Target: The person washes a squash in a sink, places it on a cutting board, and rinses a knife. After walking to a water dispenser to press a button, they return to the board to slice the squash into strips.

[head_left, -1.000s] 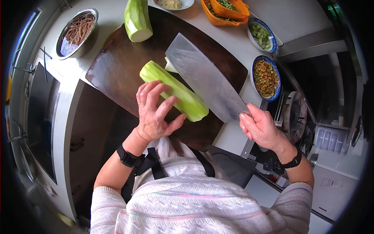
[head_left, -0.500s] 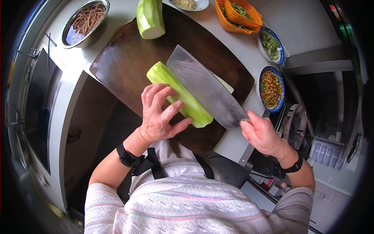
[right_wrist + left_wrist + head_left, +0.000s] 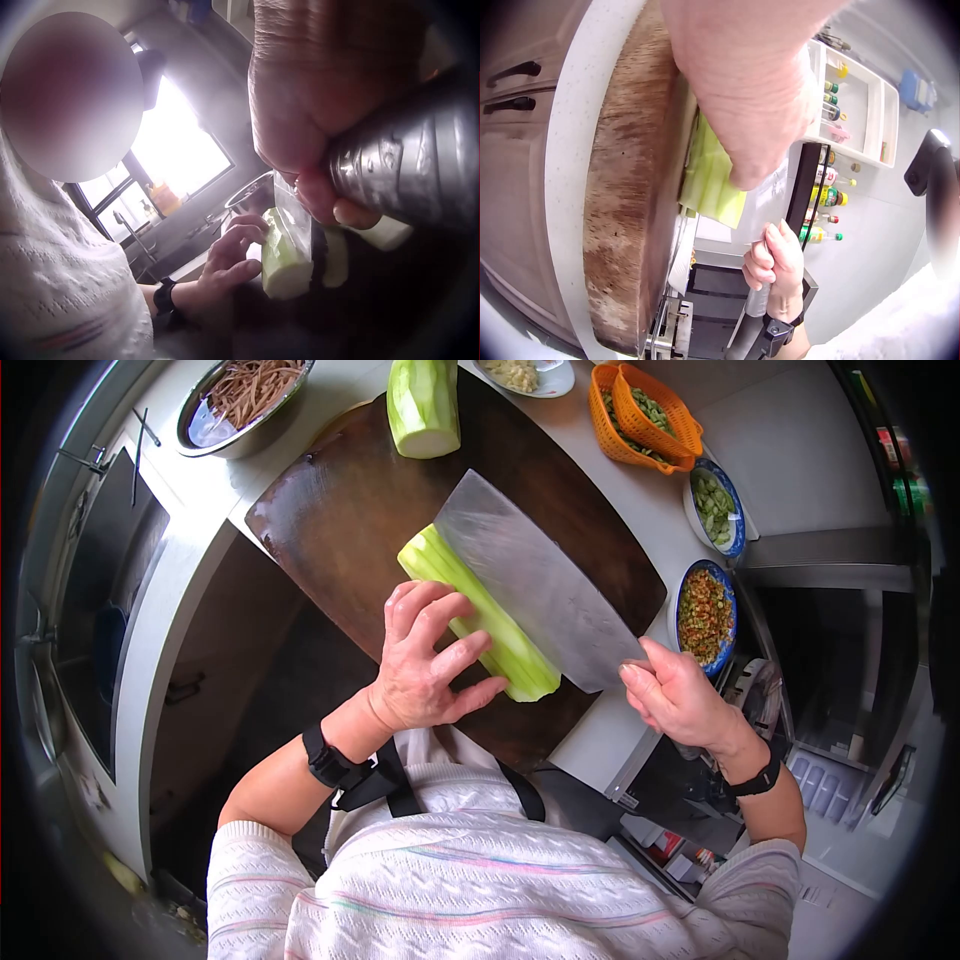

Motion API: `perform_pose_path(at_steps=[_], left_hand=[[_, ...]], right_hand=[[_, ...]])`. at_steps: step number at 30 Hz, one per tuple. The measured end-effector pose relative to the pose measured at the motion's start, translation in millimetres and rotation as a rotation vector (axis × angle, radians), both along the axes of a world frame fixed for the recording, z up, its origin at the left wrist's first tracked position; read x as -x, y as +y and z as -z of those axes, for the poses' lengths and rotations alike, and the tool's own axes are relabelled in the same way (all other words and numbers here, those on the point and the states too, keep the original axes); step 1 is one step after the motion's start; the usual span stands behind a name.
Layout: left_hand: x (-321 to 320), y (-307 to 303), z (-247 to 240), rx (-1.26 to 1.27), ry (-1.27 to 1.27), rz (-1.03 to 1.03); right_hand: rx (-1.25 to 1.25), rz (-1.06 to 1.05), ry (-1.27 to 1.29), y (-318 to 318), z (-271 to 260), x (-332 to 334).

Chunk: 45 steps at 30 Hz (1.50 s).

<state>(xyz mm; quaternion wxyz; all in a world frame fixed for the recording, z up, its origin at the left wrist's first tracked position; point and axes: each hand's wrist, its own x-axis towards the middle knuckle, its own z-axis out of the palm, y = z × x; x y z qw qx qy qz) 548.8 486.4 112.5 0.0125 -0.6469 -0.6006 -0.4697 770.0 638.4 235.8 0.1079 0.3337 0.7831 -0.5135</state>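
A peeled pale green gourd (image 3: 510,647) lies lengthwise on the dark wooden chopping board (image 3: 340,510). My left hand (image 3: 428,660) holds it, bent fingers over the top and thumb at its near side. The right hand (image 3: 675,695) grips the handle of a wide cleaver (image 3: 540,585), whose blade stands along the gourd's right side. In the right wrist view, pale slices (image 3: 335,259) lie beyond the blade; the blade hides them in the head view. The cleaver's ridged metal handle (image 3: 405,161) fills that view's right edge.
A second peeled gourd (image 3: 423,410) rests at the board's far edge. Around the board stand a metal bowl of brown strips (image 3: 215,440), a plate of chopped white bits (image 3: 550,382), orange baskets (image 3: 605,435), a bowl of green slices (image 3: 738,525) and a bowl of chopped mix (image 3: 728,640).
The head view has shifted, so the board and bowls appear further right. The cleaver blade has come closer to the gourd's side, and the slice seen beyond it is now hidden. Left hand keeps its hold.
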Motion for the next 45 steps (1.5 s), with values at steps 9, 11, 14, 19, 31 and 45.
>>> perform_pose_path(at_steps=[9, 11, 14, 19, 31, 45], left_hand=[[1.9, -0.9, -1.5, 0.013, -0.023, 0.038], [1.7, -0.9, -1.9, 0.023, -0.003, 0.018], [1.3, -0.2, 0.0, 0.012, 0.002, 0.033], [1.3, 0.8, -0.7, 0.004, 0.001, 0.026], [-2.5, -0.7, -2.7, -0.001, 0.013, 0.036], [-2.0, -5.2, -1.1, -0.001, -0.020, 0.044]], right_hand=[[0.120, 0.065, -0.034, 1.3, 6.8, 22.6], [0.058, 0.001, -0.055, 2.6, 9.9, 26.2], [-0.002, -0.033, -0.122, -0.5, -6.9, 15.4], [-0.065, -0.059, -0.105, -10.7, -0.9, 6.3], [-0.261, 0.015, 0.122, -40.2, 55.3, 12.4], [0.249, 0.337, 0.063, -26.2, 8.5, -0.6]])
